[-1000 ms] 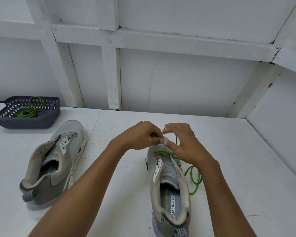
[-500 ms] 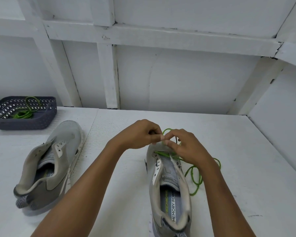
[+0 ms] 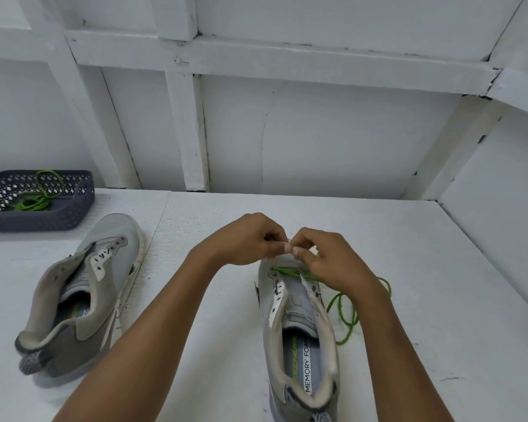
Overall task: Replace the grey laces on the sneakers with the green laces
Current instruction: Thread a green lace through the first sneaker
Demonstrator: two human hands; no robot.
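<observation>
1 view only: a wide-angle camera worn on the head, looking forward and down over the white table (image 3: 439,269) toward the panelled wall (image 3: 333,141) at 12 o'clock. It sits near the work: both forearms run in from 6 o'clock, and the left hand (image 3: 244,239) and right hand (image 3: 333,257) meet just below frame centre, above the toe of the near sneaker (image 3: 299,330). A green lace (image 3: 355,319) trails at 5 o'clock. The second sneaker (image 3: 83,300) lies at 8 o'clock, the basket (image 3: 43,220) at 9 o'clock, farther off.
</observation>
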